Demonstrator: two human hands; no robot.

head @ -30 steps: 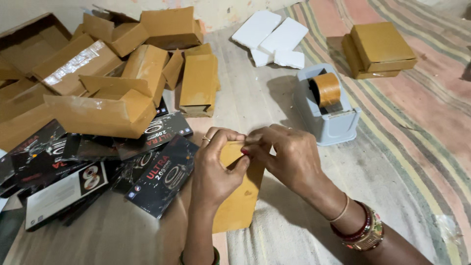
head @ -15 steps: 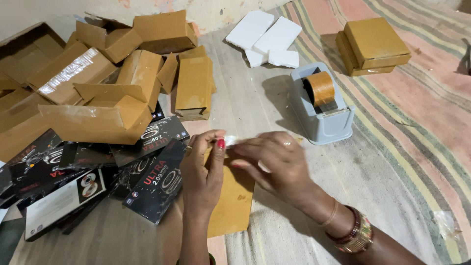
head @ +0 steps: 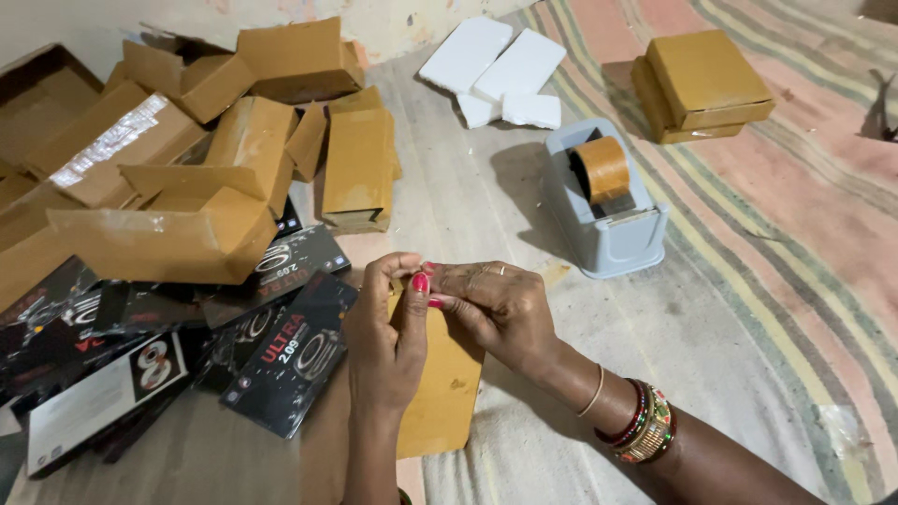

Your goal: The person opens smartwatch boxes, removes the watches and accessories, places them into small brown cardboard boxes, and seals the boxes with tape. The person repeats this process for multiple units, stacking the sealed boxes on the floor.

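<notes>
Lower centre of frame: left hand (head: 388,341) & right hand (head: 491,309) are pinching the top edge of a flat tan cardboard box (head: 440,393), fingers clamped together on it; box's long axis is running up-down, slightly tilted. Grey tape dispenser (head: 608,210) upper right.

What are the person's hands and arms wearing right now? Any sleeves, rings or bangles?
Bare forearms, no sleeves in view. The left hand has a red-painted thumbnail. The right hand wears a thin finger ring; its wrist carries a thin plain bangle and stacked red, green and gold bangles.
</notes>
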